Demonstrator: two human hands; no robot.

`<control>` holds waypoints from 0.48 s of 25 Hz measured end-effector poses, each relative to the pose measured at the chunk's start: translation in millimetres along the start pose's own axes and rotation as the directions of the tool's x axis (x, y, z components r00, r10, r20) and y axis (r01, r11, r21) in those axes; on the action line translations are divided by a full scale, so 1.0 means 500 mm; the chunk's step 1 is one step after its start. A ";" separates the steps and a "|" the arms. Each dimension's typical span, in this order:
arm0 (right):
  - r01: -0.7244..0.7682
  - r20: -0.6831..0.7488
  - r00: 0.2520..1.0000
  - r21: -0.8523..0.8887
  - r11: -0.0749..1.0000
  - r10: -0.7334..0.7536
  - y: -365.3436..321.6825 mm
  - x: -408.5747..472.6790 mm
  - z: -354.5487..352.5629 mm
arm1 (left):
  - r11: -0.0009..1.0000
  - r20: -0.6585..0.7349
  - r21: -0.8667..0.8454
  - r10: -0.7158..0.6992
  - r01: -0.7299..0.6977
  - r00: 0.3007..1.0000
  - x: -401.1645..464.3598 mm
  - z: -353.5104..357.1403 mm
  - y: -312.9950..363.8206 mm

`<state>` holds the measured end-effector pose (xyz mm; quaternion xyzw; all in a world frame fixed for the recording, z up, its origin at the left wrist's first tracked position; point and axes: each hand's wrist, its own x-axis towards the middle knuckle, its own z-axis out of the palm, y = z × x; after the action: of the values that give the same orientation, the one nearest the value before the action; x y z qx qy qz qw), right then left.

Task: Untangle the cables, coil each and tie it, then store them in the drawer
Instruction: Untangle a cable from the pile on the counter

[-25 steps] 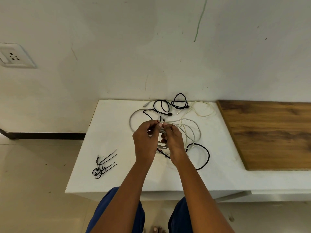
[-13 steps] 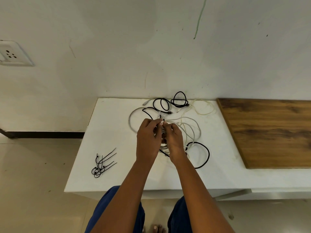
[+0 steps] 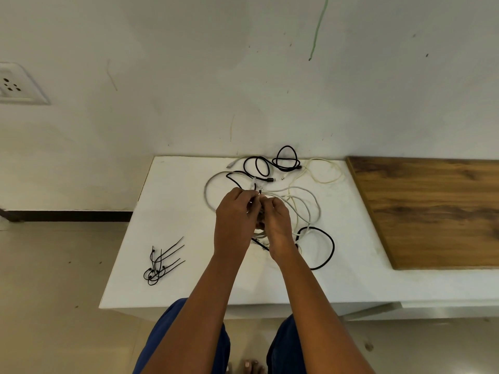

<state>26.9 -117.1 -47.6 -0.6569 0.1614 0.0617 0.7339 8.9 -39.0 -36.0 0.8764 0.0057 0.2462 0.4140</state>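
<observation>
Both hands meet at frame centre over white bench (image 3: 172,211): left hand (image 3: 233,221) & right hand (image 3: 276,225), fingers curled, pinching strands of the tangled cables (image 3: 294,190), black + white mixed. Black zip ties (image 3: 162,261) lie lower left on bench, well apart. Wood panel (image 3: 432,209) at right. Wall socket (image 3: 16,85) upper left.

Bare forearms with no sleeves, blue trousers (image 3: 186,344) on both legs, bare toes (image 3: 249,366) below

wall socket (image 3: 13,85) far left | wooden board (image 3: 432,209) right | green streak (image 3: 318,28) on wall
</observation>
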 end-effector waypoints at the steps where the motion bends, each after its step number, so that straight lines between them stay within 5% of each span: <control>1: 0.000 0.002 1.000 -0.001 1.000 0.000 0.000 0.000 0.000 | 1.000 0.000 0.003 -0.001 0.001 1.000 0.000 0.000 0.000; 12: 0.024 0.027 0.999 0.038 0.999 -0.025 -0.004 -0.005 -0.001 | 1.000 -0.031 -0.008 -0.030 0.030 0.999 0.000 0.001 0.001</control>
<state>25.2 -117.3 -45.1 -0.6442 0.1444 0.0583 0.7489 9.2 -40.0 -35.7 0.8706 0.0243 0.2536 0.4209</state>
